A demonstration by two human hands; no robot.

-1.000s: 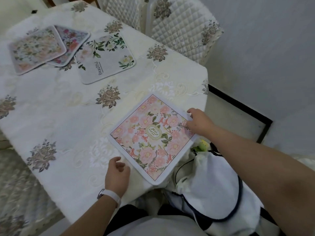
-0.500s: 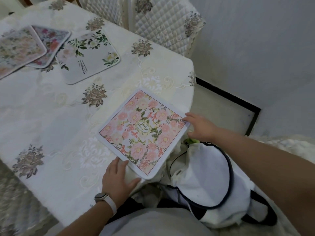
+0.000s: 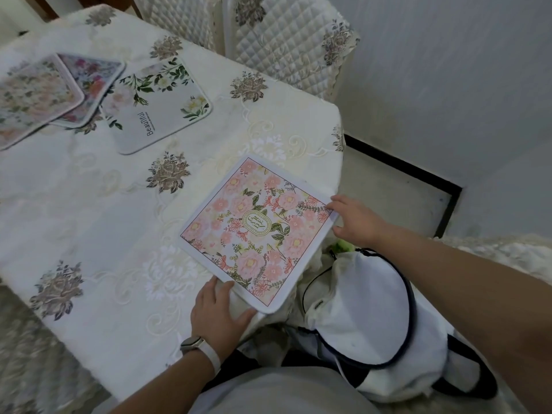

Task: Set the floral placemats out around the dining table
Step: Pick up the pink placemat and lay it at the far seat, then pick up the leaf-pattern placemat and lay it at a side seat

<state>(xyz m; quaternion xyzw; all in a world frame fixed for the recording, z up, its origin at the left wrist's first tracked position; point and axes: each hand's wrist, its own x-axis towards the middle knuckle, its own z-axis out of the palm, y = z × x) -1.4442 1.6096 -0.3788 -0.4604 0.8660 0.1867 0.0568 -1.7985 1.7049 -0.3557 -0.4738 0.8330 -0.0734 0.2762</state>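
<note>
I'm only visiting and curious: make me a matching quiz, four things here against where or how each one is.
1 pink placemat
2 Beautiful placemat
3 left hand
4 white bag

A below the table edge, by the lap
B at the near table edge
C farther back, untouched
D wears a wristband

Pairs: 1-B, 2-C, 3-D, 4-A

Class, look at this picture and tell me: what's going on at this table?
A person is placing a pink mat at the near corner of the table. The left grip rests flat by its near edge. The right grip touches its right corner; whether it pinches is unclear. Three more mats lie at the far left, two overlapping. A white bag sits on the lap.
</note>
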